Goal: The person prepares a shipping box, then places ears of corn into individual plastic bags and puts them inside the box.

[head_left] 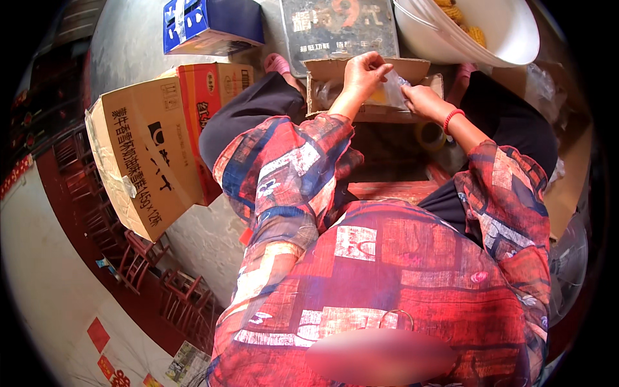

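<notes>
In front of my knees, a clear plastic bag (394, 88) stands between my hands, above a small open cardboard box (372, 119). My left hand (363, 79) is closed in a pinch at the bag's upper edge, its wrist over the box's near side. Lower and to the right, my right hand (427, 103) grips the bag's side between thumb and fingers, a red bracelet on its wrist. Something yellow shows through the plastic, too blurred to name. More clear plastic lies in the box's left part.
A white tub (422, 33) with yellow corn cobs (476, 35) stands at the far right. Beyond the box is a dark printed board (342, 40). A blue box (213, 26) and a large brown carton (145, 151) are on the left. Wooden stools (138, 258) line the wall.
</notes>
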Demonstrator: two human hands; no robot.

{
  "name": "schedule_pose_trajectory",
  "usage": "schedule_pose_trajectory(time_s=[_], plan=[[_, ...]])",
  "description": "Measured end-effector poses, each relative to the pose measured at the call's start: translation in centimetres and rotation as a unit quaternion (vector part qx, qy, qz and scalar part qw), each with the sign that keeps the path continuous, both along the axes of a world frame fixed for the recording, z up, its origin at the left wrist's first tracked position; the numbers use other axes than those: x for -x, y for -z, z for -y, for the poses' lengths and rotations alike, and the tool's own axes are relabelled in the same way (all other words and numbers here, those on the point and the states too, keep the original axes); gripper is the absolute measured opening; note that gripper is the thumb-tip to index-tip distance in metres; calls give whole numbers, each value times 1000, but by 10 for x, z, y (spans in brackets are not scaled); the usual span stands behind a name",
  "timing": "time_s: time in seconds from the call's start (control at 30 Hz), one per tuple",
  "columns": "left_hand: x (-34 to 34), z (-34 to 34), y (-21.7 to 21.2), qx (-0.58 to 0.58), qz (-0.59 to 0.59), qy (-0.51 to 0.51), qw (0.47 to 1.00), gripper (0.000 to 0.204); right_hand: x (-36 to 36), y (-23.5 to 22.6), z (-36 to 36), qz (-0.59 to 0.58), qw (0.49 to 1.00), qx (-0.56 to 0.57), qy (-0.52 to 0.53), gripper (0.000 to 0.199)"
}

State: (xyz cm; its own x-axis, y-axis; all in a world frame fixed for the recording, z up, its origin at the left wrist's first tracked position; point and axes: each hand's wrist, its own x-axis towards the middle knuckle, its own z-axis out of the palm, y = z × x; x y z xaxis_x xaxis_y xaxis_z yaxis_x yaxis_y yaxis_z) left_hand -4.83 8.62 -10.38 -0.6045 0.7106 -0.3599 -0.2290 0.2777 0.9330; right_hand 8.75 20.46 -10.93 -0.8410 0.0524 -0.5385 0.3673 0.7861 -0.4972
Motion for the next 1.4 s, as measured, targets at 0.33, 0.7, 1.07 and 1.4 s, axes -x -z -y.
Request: schedule_pose_trajectory(time_s=[0.33, 0.7, 1.07, 1.4], plan=[[6, -7, -10, 33, -86, 176, 980, 17, 9, -25, -3, 124, 972, 188, 66, 20], [3, 16, -33, 131, -155, 90, 975, 19, 7, 7, 0, 23, 914, 314, 257, 18], [-14, 55, -11, 379, -145, 321, 856, 46, 14, 13, -19, 7, 890, 331, 314, 20], [-10, 78, 6, 247, 41, 202, 947, 21, 21, -1, -46, 127, 879, 225, 401, 23]])
